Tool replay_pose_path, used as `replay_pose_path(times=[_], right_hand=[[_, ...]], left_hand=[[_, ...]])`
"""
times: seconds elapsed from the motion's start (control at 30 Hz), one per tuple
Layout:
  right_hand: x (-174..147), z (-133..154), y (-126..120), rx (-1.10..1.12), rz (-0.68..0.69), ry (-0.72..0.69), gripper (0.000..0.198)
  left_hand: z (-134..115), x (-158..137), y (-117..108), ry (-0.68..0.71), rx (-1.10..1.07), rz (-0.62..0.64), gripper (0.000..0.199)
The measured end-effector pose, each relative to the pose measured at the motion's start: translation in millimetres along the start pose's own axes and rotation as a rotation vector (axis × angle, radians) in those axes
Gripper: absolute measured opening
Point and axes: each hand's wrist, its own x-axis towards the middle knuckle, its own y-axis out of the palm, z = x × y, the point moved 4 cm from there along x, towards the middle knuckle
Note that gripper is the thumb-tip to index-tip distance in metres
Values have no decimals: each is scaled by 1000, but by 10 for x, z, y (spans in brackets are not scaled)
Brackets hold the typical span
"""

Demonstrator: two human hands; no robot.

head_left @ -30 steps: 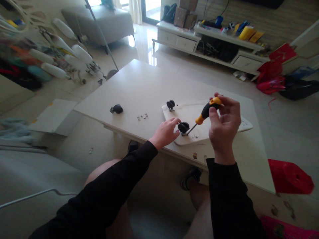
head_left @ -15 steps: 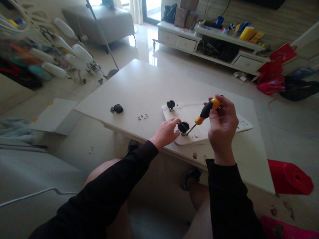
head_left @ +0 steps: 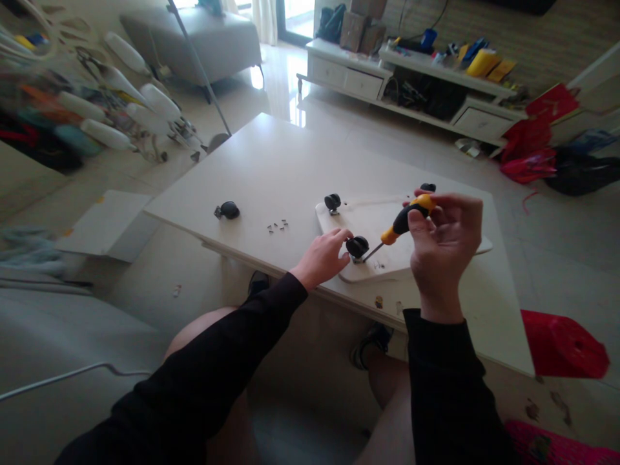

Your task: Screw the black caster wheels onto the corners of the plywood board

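Note:
My right hand [head_left: 443,252] is wrapped around the yellow and black handle of a screwdriver [head_left: 403,221]. The screwdriver slants down to the left, its tip at the metal plate of a black caster wheel [head_left: 357,247]. That caster stands at the near left corner of a white board [head_left: 378,226], wheel up. My left hand [head_left: 322,255] grips the same caster from the left with its fingertips. A second caster [head_left: 332,202] stands at the board's far left corner, and another caster [head_left: 427,188] shows partly behind my right hand. Part of the board is hidden by that hand.
On the white table [head_left: 271,155] lie a loose caster [head_left: 229,210] and several small screws [head_left: 277,226]. A white box [head_left: 109,226] is on the floor at left, a red container [head_left: 564,345] by the table's right end. A low cabinet [head_left: 349,74] stands at the back.
My right hand has shifted slightly right and turned, its fingers opening out more around the screwdriver handle. The tip stays at the caster plate, and my left hand has not moved.

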Motion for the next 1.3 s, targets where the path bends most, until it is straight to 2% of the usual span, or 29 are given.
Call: replay_pose_path(times=[0.17, 0.37, 0.53, 0.7, 1.0, 1.2, 1.3], right_hand=[[1, 0, -53, -118, -84, -24, 23], [13, -31, -19, 5, 15, 7, 29], [7, -62, 5, -40, 41, 66, 37], [-7, -9, 57, -74, 123, 25, 33], [38, -56, -10, -230, 10, 0, 44], [4, -18, 53, -117, 121, 15, 34], [10, -23, 46, -145, 94, 18, 36]], left_hand=[[0, 3, 5, 3, -3, 0, 31], [-7, -4, -9, 6, -14, -7, 32], [-9, -4, -7, 1, -19, -2, 32], [-6, -3, 4, 2, -13, 6, 34], [-15, -11, -14, -13, -20, 15, 33], [-8, -5, -2, -4, -13, 5, 33], [-2, -10, 4, 0, -6, 1, 34]])
